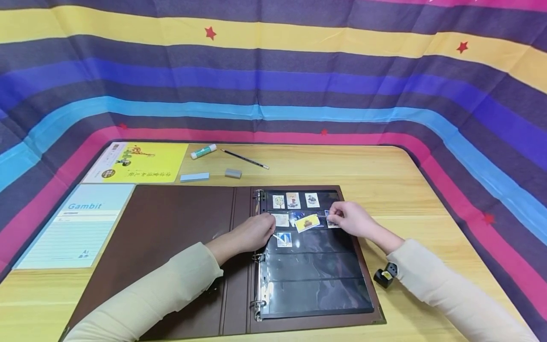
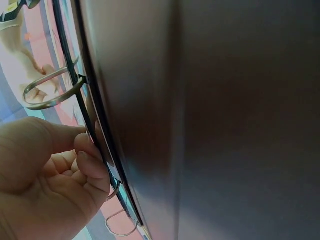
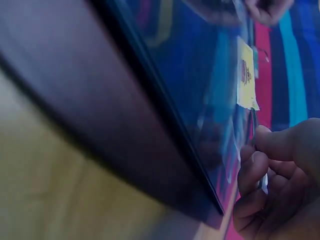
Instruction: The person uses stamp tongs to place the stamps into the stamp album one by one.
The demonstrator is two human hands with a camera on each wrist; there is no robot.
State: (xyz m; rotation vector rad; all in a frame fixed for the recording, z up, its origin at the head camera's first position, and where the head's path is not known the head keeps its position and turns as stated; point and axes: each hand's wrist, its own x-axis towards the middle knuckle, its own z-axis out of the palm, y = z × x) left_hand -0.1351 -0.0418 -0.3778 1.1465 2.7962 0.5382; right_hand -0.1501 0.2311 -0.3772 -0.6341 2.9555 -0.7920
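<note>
A brown ring binder (image 1: 183, 228) lies open, with a black stamp page (image 1: 316, 266) on its right side. Between thumb and curled fingers, my right hand (image 1: 352, 218) holds thin tweezers (image 3: 255, 122), mostly hidden by the fingers. At their tip a yellow stamp (image 1: 307, 223) is tilted over the second row. My left hand (image 1: 256, 232) pinches the page near its ringed edge; the exact bit between the fingertips is hidden. Several stamps sit in the top rows, among them a tree stamp (image 1: 278, 202). A blue stamp (image 1: 284, 239) lies in the third row.
Behind the binder are a glue stick (image 1: 203, 151), a pencil (image 1: 245, 159), a grey eraser (image 1: 232, 173) and a pale blue block (image 1: 194, 177). A yellow book (image 1: 149, 161) and a Gambit notepad (image 1: 77, 225) lie left. Metal rings (image 1: 258, 304) stand up along the spine.
</note>
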